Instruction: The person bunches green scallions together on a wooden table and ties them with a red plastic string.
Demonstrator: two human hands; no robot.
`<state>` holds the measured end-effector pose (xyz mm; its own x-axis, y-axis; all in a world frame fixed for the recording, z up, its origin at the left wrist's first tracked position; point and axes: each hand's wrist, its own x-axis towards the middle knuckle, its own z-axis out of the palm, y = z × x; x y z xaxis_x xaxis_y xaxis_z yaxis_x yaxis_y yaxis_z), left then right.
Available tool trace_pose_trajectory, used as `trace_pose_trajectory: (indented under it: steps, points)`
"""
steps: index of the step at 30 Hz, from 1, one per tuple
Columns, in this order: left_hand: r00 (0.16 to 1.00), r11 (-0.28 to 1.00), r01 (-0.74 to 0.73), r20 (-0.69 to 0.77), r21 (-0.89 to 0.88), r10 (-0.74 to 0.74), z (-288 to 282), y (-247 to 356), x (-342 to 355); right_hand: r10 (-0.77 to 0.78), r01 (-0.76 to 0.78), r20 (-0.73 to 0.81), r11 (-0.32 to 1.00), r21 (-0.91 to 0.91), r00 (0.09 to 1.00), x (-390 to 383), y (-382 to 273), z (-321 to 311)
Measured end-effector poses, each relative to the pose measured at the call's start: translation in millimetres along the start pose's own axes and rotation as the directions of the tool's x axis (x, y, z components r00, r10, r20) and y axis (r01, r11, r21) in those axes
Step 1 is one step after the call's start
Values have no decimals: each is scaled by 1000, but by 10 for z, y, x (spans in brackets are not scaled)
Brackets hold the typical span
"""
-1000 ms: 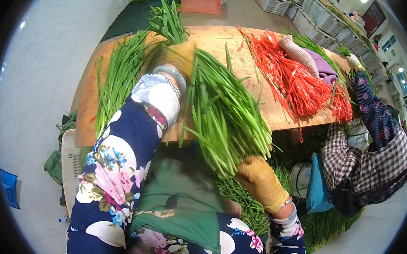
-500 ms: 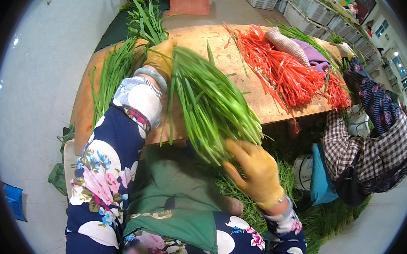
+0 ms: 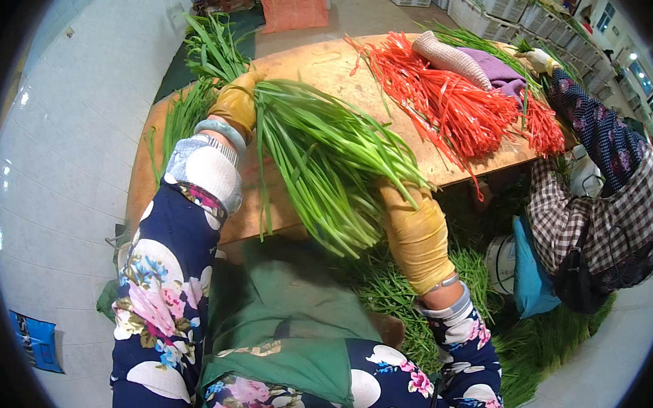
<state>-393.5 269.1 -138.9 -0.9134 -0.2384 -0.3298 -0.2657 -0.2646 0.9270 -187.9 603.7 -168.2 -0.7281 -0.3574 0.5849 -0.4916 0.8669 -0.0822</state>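
Observation:
My left hand (image 3: 237, 105), in a yellow glove, is closed round the leafy part of a bunch of garlic chives (image 3: 321, 156). Leaf tips (image 3: 215, 47) stick out beyond that fist, while pale stem ends fan toward the table's near edge. At those stem ends is my right hand (image 3: 413, 219), gloved in yellow too. Stems cover its fingers, so their grip is hidden. More loose chives (image 3: 189, 115) lie on the wooden table (image 3: 315, 63) beside and beneath my left wrist.
Red plastic ties (image 3: 449, 111) lie piled at the table's right, beside a knitted sleeve (image 3: 452, 59) and purple cloth (image 3: 496, 71). A co-worker's arm (image 3: 589, 129) reaches in at right. Cut greens (image 3: 540, 355) cover the floor below; white crates (image 3: 484, 20) stand behind.
My right hand has moved up from below the stem ends and in among them, its fingers going out of sight. My left hand keeps its hold and has shifted slightly left.

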Motion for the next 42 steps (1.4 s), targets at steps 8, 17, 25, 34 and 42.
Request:
trace_pose_trajectory:
  steps: [8,17,25,34,42]
  points:
    - [966,954,-257,27,153,256,114,-73,-166,-192,188,89,981,47,977,224,99,-44]
    - [918,803,-395,163,446,361,-24,-92,19,-206,162,146,949,269,968,227,141,-72]
    - [642,156,-692,501,705,579,-121,-89,-270,-81,66,42,959,276,996,295,113,29]
    - [753,152,-588,468,795,462,9,54,-431,-172,100,205,942,320,963,332,257,47]
    - [969,961,-244,65,126,238,292,63,-396,-81,122,423,990,-70,903,121,236,78]
